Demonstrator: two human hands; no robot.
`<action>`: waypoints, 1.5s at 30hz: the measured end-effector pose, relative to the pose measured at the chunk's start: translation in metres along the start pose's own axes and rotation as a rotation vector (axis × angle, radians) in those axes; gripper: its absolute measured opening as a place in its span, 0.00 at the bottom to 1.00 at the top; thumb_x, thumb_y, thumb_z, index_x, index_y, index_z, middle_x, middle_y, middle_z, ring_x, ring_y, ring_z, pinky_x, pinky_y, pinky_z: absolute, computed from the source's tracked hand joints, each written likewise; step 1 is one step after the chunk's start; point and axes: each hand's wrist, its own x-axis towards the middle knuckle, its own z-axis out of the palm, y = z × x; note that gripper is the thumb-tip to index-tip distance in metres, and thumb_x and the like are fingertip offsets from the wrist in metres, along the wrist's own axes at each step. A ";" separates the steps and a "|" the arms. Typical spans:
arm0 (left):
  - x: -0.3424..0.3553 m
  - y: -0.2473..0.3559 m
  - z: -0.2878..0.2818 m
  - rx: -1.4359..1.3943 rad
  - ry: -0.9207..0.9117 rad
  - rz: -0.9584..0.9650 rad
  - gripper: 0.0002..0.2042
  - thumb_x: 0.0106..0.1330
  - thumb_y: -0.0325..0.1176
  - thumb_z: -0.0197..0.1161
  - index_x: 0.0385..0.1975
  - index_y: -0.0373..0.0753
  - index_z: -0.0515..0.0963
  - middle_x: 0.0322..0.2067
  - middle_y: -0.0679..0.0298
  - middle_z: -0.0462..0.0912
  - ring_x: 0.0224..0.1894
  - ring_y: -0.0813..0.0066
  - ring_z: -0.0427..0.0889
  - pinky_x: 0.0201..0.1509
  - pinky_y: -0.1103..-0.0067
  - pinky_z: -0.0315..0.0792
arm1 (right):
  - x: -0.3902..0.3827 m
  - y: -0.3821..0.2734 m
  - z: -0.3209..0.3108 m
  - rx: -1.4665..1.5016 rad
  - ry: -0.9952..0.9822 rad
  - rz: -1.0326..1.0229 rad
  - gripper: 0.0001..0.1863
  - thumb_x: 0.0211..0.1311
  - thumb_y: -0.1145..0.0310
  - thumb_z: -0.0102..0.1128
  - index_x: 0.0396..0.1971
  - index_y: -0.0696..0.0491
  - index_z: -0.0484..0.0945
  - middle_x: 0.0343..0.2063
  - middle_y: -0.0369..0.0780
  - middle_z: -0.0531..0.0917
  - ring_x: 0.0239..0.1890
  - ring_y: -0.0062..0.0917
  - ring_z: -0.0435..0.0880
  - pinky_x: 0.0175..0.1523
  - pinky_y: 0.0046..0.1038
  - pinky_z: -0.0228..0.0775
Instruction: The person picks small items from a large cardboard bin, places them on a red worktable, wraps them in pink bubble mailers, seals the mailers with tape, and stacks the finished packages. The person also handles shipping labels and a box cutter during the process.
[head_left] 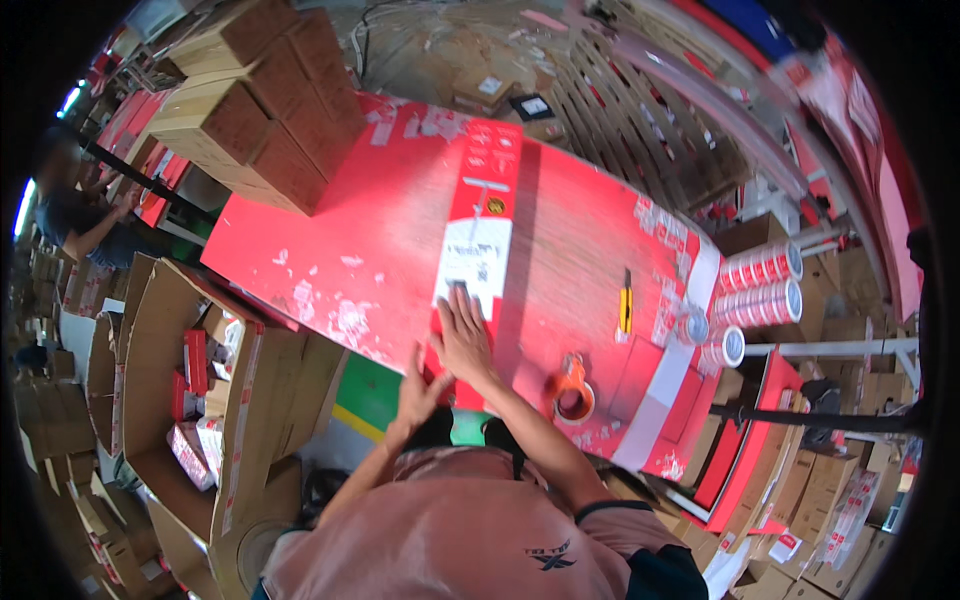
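A long red box (494, 208) with a white label lies lengthwise on the red worktable (300, 270). My right hand (461, 335) rests flat on its near part, at the label's lower edge, fingers stretched out. My left hand (418, 395) is at the box's near left edge, lower than the right, with fingers extended and apart. To the right lie an orange tape dispenser (570, 375) and a yellow box cutter (625, 305). Several tape rolls (755, 300) are at the table's right edge.
Stacked brown cartons (270, 120) occupy the back left corner. A large open carton (262, 420) holding red packages stands at lower left. Another person (80, 220) is at far left, past a black rail. A wooden pallet (640, 130) and metal frames are behind the table.
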 end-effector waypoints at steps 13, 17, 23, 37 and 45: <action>0.036 -0.057 0.004 -0.494 -0.317 0.089 0.42 0.69 0.33 0.64 0.75 0.35 0.42 0.62 0.48 0.70 0.61 0.70 0.73 0.64 0.74 0.69 | -0.056 0.026 0.007 0.633 -0.284 -0.002 0.27 0.69 0.58 0.54 0.57 0.65 0.73 0.56 0.55 0.78 0.61 0.46 0.75 0.70 0.43 0.59; 0.028 -0.030 0.009 -0.777 -0.306 -0.149 0.34 0.72 0.30 0.59 0.73 0.34 0.48 0.61 0.51 0.71 0.60 0.66 0.73 0.64 0.71 0.70 | -0.070 0.031 0.018 0.674 0.016 0.947 0.34 0.64 0.48 0.61 0.58 0.62 0.70 0.50 0.54 0.82 0.51 0.48 0.83 0.60 0.44 0.71; 0.102 0.027 0.025 -0.732 -0.075 -0.027 0.25 0.75 0.36 0.56 0.67 0.35 0.59 0.56 0.54 0.71 0.55 0.69 0.73 0.58 0.72 0.70 | 0.041 0.054 -0.072 0.826 0.076 0.691 0.53 0.52 0.44 0.71 0.71 0.55 0.56 0.56 0.56 0.76 0.59 0.46 0.77 0.64 0.40 0.68; 0.398 0.237 0.250 0.382 -0.169 1.036 0.25 0.71 0.43 0.58 0.61 0.33 0.72 0.62 0.44 0.73 0.67 0.47 0.69 0.71 0.61 0.60 | -0.318 0.195 -0.100 -0.157 -0.116 1.415 0.39 0.68 0.45 0.53 0.66 0.62 0.63 0.69 0.54 0.62 0.72 0.53 0.57 0.73 0.53 0.48; 0.198 0.026 0.115 0.426 -0.279 0.785 0.23 0.65 0.27 0.60 0.62 0.41 0.72 0.66 0.44 0.67 0.71 0.43 0.59 0.73 0.57 0.56 | -0.414 0.117 -0.063 -0.217 0.246 1.266 0.29 0.68 0.53 0.57 0.62 0.56 0.69 0.68 0.50 0.66 0.73 0.46 0.59 0.74 0.56 0.43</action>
